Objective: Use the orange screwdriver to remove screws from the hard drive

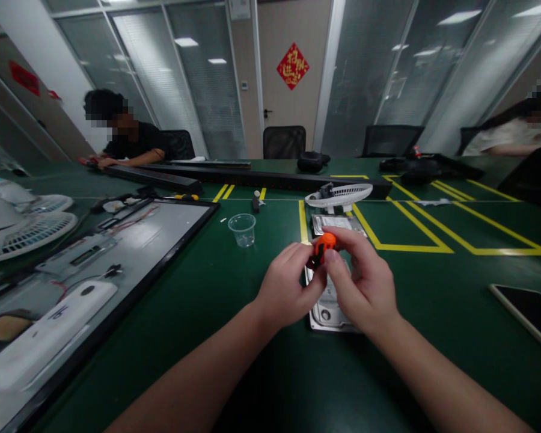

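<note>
Both hands meet at the middle over a silver hard drive (329, 294) lying on the green table. Between them is a screwdriver (326, 240) with an orange-and-black handle; its shaft is hidden. My right hand (365, 282) is closed, thumb and fingers gripping the orange end. My left hand (288, 282) is pinched at the black lower part of the same screwdriver. A second hard drive (342, 225) lies just beyond my fingers. Left of them stands a clear plastic cup (242, 230).
At left, a large panel (171, 225) carries a white device (54, 337) and wires, with fan parts (31, 234) beside it. A white fan-like part (342, 195) and long black bar (270, 179) lie behind the drives. A phone (532, 313) is at right. Two people sit across.
</note>
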`<state>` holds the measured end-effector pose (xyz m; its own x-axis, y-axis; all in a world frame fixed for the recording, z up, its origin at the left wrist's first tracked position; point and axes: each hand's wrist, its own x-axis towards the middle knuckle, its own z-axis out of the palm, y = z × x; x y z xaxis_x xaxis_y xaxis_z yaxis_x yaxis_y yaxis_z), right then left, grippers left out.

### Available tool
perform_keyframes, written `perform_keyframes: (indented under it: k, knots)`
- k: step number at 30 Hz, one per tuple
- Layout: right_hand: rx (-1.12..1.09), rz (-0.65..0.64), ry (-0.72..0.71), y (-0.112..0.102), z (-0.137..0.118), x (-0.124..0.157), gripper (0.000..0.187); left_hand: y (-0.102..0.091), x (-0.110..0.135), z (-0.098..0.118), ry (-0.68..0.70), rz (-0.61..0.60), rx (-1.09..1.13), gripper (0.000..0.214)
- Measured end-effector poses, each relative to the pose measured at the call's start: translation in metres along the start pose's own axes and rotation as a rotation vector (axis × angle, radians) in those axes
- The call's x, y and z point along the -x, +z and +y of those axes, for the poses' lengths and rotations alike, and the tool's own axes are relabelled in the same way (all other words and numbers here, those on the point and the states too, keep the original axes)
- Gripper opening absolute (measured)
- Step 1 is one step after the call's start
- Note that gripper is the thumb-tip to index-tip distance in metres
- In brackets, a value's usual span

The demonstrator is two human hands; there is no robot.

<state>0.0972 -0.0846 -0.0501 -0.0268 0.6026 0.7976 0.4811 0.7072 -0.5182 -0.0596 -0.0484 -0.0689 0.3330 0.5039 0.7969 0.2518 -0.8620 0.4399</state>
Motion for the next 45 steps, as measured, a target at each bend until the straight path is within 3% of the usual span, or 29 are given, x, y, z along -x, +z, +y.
perform_keyframes:
  k: [7, 14, 25, 32, 40, 45]
  knots:
    - [-0.011, 0.058, 0.007, 0.0032, 0.0, -0.0006, 0.029, 0.0012, 0.0015, -0.0011, -0.006, 0.013, 0.001, 0.009]
    - [0.018, -0.016, -0.012, -0.0027, -0.0016, 0.0011, 0.044, 0.0009, 0.0004, -0.0026, 0.013, -0.033, 0.011, 0.01]
    - [-0.051, 0.059, 0.043, 0.0043, 0.0, -0.0008, 0.027, -0.0003, 0.0014, -0.0016, 0.009, -0.004, 0.013, 0.01]
    - [-0.037, -0.019, 0.014, -0.0011, -0.0017, 0.0011, 0.043, -0.0001, -0.0009, 0.0002, 0.019, -0.032, 0.008, 0.008]
    - [-0.048, 0.044, 0.04, 0.0029, -0.002, -0.0014, 0.027, -0.0007, 0.001, 0.0, -0.004, -0.002, -0.006, 0.008]
    - [-0.015, 0.027, 0.037, 0.0005, -0.0017, -0.0002, 0.031, -0.0001, 0.0006, -0.002, 0.008, -0.034, -0.003, 0.004]
